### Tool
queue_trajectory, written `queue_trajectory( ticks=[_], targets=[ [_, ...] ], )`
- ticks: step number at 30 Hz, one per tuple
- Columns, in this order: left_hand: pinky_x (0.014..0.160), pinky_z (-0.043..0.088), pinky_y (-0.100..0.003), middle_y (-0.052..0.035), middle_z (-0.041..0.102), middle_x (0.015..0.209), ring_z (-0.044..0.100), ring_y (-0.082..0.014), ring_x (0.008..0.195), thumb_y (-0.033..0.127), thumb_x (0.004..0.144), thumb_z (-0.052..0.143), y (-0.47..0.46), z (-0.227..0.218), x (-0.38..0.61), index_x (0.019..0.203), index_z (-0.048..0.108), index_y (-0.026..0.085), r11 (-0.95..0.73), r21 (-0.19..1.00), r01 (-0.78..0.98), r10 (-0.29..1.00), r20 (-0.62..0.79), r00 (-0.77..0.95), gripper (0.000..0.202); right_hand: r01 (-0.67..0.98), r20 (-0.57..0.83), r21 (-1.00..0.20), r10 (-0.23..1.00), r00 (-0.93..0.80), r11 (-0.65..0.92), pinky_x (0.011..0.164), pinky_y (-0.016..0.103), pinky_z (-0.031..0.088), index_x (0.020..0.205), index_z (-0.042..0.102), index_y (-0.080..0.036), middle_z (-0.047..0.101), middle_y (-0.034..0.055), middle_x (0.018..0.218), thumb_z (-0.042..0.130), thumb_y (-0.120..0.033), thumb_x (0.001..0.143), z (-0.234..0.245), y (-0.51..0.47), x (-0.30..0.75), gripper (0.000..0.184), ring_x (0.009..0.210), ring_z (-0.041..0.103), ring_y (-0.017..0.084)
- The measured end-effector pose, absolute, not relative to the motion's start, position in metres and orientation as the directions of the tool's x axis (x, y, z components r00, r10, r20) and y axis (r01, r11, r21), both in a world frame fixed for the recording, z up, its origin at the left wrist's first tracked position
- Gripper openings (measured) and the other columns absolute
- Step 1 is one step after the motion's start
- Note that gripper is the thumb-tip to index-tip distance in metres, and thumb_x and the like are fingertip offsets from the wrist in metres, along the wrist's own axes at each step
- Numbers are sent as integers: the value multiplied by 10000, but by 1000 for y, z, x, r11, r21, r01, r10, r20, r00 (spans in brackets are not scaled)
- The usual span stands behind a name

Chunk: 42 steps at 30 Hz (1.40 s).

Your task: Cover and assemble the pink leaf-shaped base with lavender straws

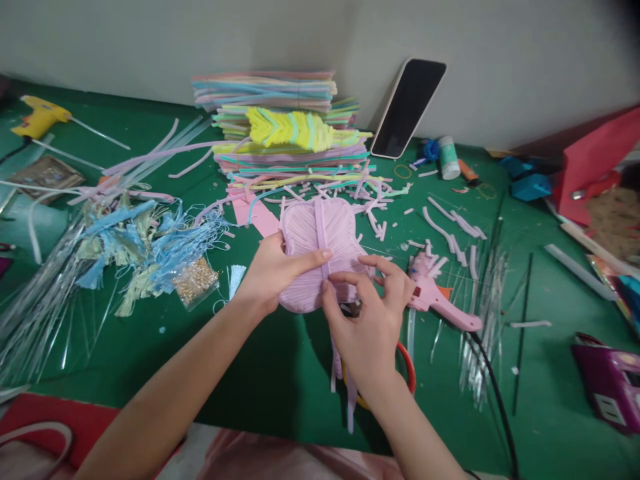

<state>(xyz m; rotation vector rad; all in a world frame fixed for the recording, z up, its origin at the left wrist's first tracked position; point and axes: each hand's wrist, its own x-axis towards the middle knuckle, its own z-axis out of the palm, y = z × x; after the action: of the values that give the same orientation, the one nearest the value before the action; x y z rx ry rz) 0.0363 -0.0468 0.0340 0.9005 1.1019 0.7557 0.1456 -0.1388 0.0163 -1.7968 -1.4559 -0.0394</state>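
My left hand [273, 270] grips the left edge of the pink piece [315, 230], thumb laid across its face. My right hand [370, 320] is closed in a pinch on the lower end of its middle rib. I hold the piece just above the table [280, 373], tilted toward me, with loose tails hanging below it. It looks light, soft and bendy, a bundle of ribbed strands. I judge a hard squeeze would crush or splay it, so the rim and the firmer rib are the places to hold. Just right of the piece lies a glue gun [440, 303]. Behind the piece sits a stack of strips [270, 90], and a phone [407, 107] leans on the wall behind and to the right. Left of the piece lie blue tassels [145, 240] and a bead bag [195, 280].
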Motion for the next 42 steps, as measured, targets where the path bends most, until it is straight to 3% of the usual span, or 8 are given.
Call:
queue_trajectory(
  ticks=[5,8,11,13,18,29,37,42],
  targets=[
    [730,578,-301,-52,749,960,697,-236,895,146,567,847,-43,33,34,933,698,146,426,902,-71,876,-392,279,395,645,375,-761,770,517,-63,938,484,420,1009,491,-229,450,104,1216,698,-275,740,18,-146,148,342,1195,446,260],
    [727,579,-302,-52,750,940,698,-236,886,141,556,851,-40,34,31,924,697,140,445,891,-92,872,-407,272,399,209,71,-972,724,686,-102,847,395,471,1029,442,-248,476,87,1238,702,-330,741,17,-151,154,397,1089,528,208],
    [715,580,-300,-55,750,919,700,-232,862,147,555,853,-39,37,30,932,697,133,475,871,-126,856,-425,292,409,-325,-341,-925,805,486,-195,720,303,499,1028,524,-235,614,48,1065,707,-406,764,14,-153,160,364,864,598,152],
    [703,581,-299,-58,748,916,702,-228,844,160,561,855,-40,38,29,937,696,130,486,863,-142,848,-425,317,409,-458,-437,-843,854,282,-280,714,283,501,947,613,-210,672,23,903,729,-412,758,14,-153,161,300,779,608,138],
    [583,578,-315,-72,743,885,706,-243,744,220,571,859,-42,37,30,913,686,130,497,860,-118,830,-431,353,393,-493,-462,-803,872,159,-335,768,297,512,775,707,-190,688,-8,666,773,-374,724,17,-152,152,203,645,621,132],
    [593,567,-309,-75,736,905,698,-245,775,216,565,850,-43,38,31,899,681,130,483,873,-70,837,-437,330,383,-365,-406,-882,874,265,-299,717,305,539,741,721,-177,730,25,694,762,-365,734,11,-152,150,192,668,668,167],
    [713,569,-326,-68,741,961,688,-250,879,231,560,860,-41,38,31,920,691,145,440,896,-52,868,-410,280,407,-369,-435,-871,858,274,-324,702,296,559,798,712,-180,747,21,764,840,-313,621,16,-152,147,256,698,684,170],
    [696,570,-317,-69,740,957,689,-254,885,236,565,856,-41,36,31,912,692,146,436,898,-59,869,-404,284,394,-411,-450,-854,849,277,-319,685,280,553,790,716,-187,733,2,728,827,-306,644,12,-152,146,218,662,664,146]
  ],
)
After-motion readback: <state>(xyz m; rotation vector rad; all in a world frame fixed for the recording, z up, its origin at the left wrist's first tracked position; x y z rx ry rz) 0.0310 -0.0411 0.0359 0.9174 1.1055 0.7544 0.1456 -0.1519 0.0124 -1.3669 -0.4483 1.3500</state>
